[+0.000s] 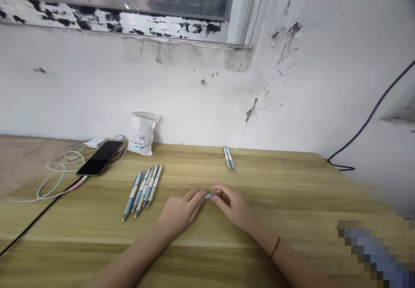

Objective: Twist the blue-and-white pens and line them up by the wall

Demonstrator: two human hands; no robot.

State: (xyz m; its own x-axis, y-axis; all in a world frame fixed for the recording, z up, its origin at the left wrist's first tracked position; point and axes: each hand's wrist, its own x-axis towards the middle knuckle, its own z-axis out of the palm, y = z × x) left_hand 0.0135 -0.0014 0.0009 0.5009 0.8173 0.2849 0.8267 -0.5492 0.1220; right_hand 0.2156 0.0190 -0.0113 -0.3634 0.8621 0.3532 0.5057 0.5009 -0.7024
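Observation:
In the middle of the wooden table, my left hand (182, 209) and my right hand (234, 206) meet at a light blue pen (208, 196). Only a short piece of the pen shows between them. My left fingers close around one end, and the rest of it is hidden under them. The thumb and forefinger of my right hand pinch its metallic tip. To the left lies a row of several pens (146, 191), light blue and cream with white middles. Two blue-and-white pens (228, 158) lie side by side farther back.
A black phone (100, 157) lies at the left beside a coiled white cable (52, 182). A white packet (142, 134) stands against the wall. A black cord (366, 128) hangs at the right, and a pixelated patch (378, 249) covers the lower right.

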